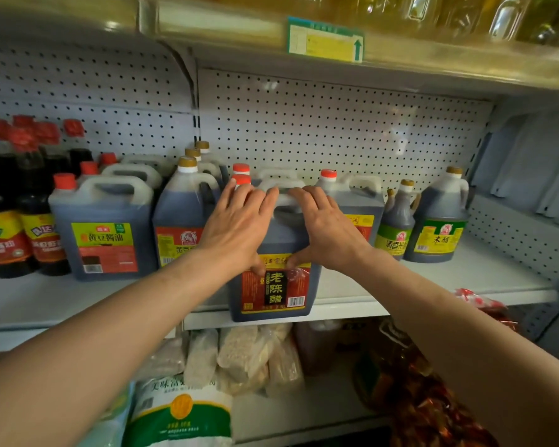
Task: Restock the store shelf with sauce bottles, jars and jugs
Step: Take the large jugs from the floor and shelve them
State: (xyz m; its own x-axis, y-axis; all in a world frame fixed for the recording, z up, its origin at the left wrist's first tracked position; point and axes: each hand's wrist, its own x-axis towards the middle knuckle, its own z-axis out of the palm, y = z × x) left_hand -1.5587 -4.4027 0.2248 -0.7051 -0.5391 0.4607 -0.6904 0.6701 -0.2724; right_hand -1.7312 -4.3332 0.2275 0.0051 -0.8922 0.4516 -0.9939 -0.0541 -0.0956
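Observation:
A dark vinegar jug (273,291) with a red and yellow label stands at the front edge of the white middle shelf (433,279), slightly overhanging it. My left hand (236,227) lies flat over its top left shoulder, fingers straight, thumb pressing the front of the label. On the other side, my right hand (326,230) has its fingers laid across the white handle and its thumb on the label front. Two red-capped jugs of the same kind stand right behind it, and another (359,204) stands to the right.
Left of the jug are a gold-capped jug (178,221), a soy sauce jug (104,233) and tall red-capped bottles (4,221). Two green-labelled vinegar jugs (439,224) stand at the right, with bare shelf in front. Bags (239,359) and red packets (417,398) fill the lower shelf.

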